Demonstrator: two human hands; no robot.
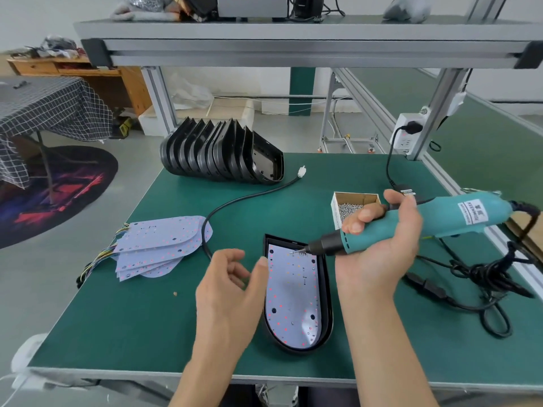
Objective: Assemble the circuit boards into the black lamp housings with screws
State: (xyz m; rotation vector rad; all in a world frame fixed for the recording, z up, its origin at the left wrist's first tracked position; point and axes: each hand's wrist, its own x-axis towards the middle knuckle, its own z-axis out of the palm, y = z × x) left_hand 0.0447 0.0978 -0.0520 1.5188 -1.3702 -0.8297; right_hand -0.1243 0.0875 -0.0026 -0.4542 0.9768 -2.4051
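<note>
Gripping teal screwdriver (411,224), right hand (379,245) puts tip w/ screw (295,252) on circuit board (292,295) inside black housing (326,295), center of table (147,318). Left hand (232,289), fingers loose, holds nothing, beside housing.

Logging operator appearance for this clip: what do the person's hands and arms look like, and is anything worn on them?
Both the left hand and the right hand are bare: no gloves, rings, watch or wrist strap show. Both forearms are uncovered down to the bottom edge of the picture, with no sleeve in view. No markings or cables are attached to either arm.
</note>
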